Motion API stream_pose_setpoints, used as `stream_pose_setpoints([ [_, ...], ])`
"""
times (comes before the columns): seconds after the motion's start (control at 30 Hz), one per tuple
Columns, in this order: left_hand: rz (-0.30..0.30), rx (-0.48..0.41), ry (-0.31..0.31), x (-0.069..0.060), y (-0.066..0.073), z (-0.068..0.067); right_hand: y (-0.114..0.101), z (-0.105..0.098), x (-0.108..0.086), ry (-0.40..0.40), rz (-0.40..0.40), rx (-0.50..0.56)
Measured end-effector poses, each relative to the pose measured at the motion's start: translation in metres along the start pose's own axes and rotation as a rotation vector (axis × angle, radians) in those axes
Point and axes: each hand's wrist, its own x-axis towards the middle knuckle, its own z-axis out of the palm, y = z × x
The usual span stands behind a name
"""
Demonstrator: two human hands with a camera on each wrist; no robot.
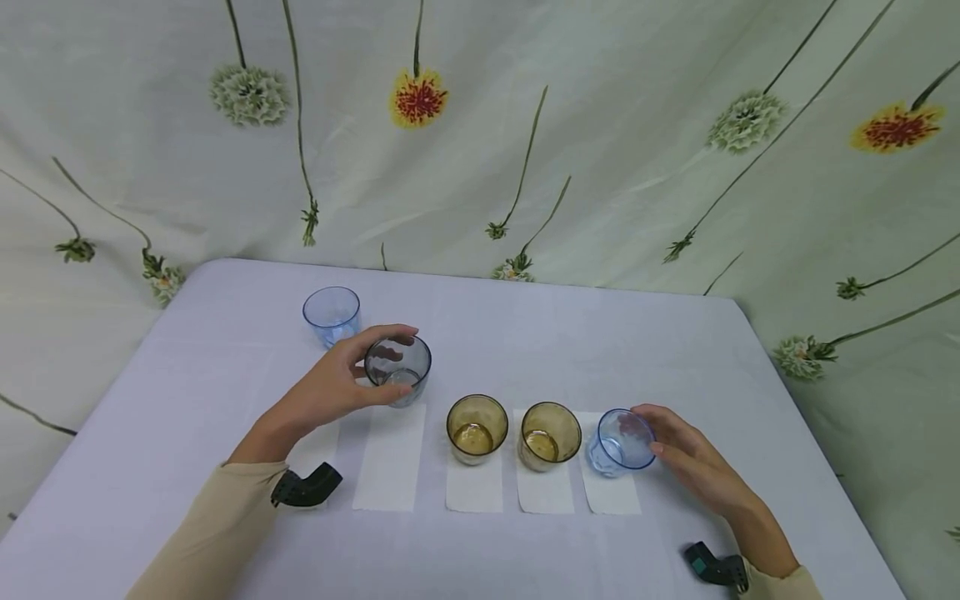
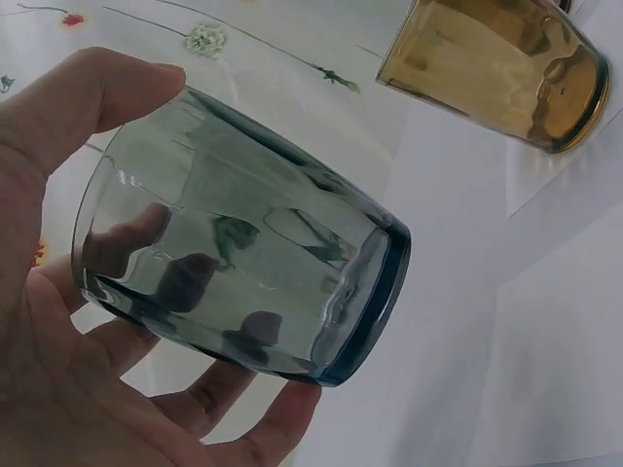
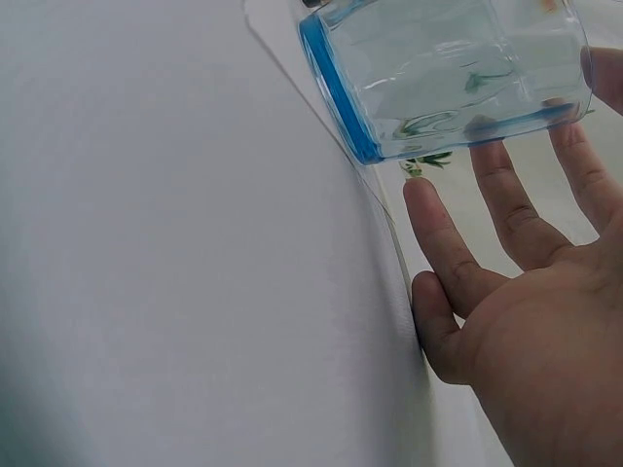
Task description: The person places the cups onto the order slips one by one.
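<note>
My left hand (image 1: 330, 383) holds a grey tinted glass (image 2: 243, 243) round its side, thumb on one side and fingers on the other. The glass appears raised off the table, over the far end of a white paper strip (image 1: 386, 467). My right hand (image 1: 693, 462) grips a light blue glass (image 1: 618, 442) near its rim with thumb and fingers, while the lower fingers (image 3: 443, 229) stay apart from it. That glass is at the rightmost strip. Two amber glasses, one at left (image 1: 476, 429) and one at right (image 1: 550, 437), stand between the hands.
Another blue glass (image 1: 332, 310) stands at the back left, partly behind my left hand. Several paper strips lie in a row on the white-covered table (image 1: 525, 558). A flower-printed cloth (image 1: 480, 150) hangs behind the table's far edge.
</note>
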Motion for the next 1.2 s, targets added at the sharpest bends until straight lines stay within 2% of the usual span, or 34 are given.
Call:
stream_pose_setpoints([
  [0.23,0.004,0.029,-0.031,-0.01,0.001,0.0,0.001,-0.001,0.0,0.012,0.023,-0.016],
  [0.47,0.024,0.012,-0.122,-0.018,-0.006,0.001,0.0,-0.001,0.001,0.001,0.014,-0.011],
  [0.63,0.043,0.028,-0.165,-0.018,-0.01,0.002,0.0,0.0,0.001,0.001,0.003,-0.007],
  [0.87,0.059,0.044,-0.225,-0.022,-0.014,-0.001,0.003,0.001,0.003,0.004,0.03,-0.007],
  [1.2,0.067,0.029,-0.303,-0.021,-0.016,0.001,-0.001,0.0,0.001,-0.012,0.005,-0.006],
])
